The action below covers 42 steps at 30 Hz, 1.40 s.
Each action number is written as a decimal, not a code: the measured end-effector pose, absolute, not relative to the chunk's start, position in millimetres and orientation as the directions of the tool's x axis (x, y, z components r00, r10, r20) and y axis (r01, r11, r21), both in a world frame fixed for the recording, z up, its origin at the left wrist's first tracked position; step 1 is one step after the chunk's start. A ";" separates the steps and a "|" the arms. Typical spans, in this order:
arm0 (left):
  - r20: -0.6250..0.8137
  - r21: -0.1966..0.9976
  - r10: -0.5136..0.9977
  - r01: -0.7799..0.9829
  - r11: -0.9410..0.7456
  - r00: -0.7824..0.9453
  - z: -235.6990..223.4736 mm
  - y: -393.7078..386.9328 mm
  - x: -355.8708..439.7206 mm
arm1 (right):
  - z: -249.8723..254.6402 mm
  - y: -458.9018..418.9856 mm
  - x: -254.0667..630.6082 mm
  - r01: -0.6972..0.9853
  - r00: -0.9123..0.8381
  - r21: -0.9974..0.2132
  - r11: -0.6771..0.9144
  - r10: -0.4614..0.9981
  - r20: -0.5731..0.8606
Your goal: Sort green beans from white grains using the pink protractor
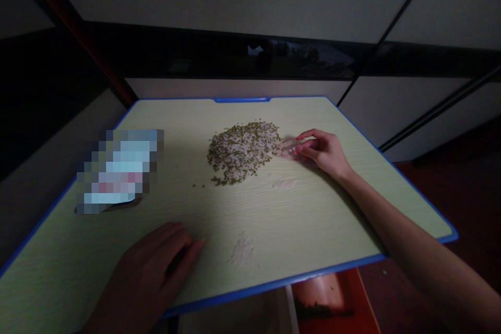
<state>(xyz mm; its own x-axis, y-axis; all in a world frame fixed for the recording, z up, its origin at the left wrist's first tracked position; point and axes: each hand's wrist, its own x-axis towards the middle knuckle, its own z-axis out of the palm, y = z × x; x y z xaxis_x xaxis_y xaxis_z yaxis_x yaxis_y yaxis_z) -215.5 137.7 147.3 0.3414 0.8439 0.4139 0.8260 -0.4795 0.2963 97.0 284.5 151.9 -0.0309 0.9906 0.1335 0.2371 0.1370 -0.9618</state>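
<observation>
A mixed pile of green beans, which look like mung beans, and white rice-like grains (245,151) lies on the pale board of a small table (164,115). At the pile's right edge, my right hand (321,151) pinches a small see-through piece (287,149), apparently clear plastic; its exact kind is unclear. Just below that hand is a thin patch of white grains (285,183). My left hand (156,261) rests near the front edge, fingers loosely bent and thumb apart, with nothing visible in it. To its right sits a small heap of white grains (242,250).
A blurred-out phone-like object (121,167) lies at the table's left. Blue trim (274,286) edges the tabletop. Below the front edge are an orange container (332,297) and a pale one (242,315). Cabinet panels (235,0) stand right behind.
</observation>
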 end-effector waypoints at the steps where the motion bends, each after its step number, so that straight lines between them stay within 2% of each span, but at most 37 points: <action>1: 0.422 0.292 0.840 0.827 -0.481 0.340 146.8 137.2 -215.9 | 151.0 285.1 96.9 0.235 -0.043 -0.961 0.147 0.989 0.141; 6: 0.426 0.287 0.839 0.829 -0.481 0.339 145.1 136.7 -218.0 | 149.2 285.9 98.5 0.231 -0.095 -0.952 0.199 0.979 0.182; 10: 0.422 0.280 0.839 0.832 -0.480 0.342 144.3 137.7 -218.2 | 150.0 285.0 98.9 0.251 -0.112 -0.951 0.183 0.981 0.159; 20: 0.445 0.255 0.824 0.833 -0.492 0.350 145.3 136.6 -217.0 | 151.9 285.0 98.1 0.206 -0.067 -0.958 0.201 0.979 0.192; 28: 0.403 0.298 0.849 0.829 -0.474 0.340 145.5 137.6 -215.5 | 150.4 285.5 95.3 0.201 -0.099 -0.965 0.170 0.983 0.153; 34: 0.457 0.256 0.813 0.822 -0.509 0.361 150.3 139.6 -213.8 | 149.4 285.0 96.5 0.197 -0.123 -0.964 0.177 0.980 0.154; 42: 0.449 0.239 0.810 0.823 -0.515 0.377 145.3 137.2 -216.8 | 149.2 284.0 95.5 0.196 -0.134 -0.964 0.177 0.979 0.153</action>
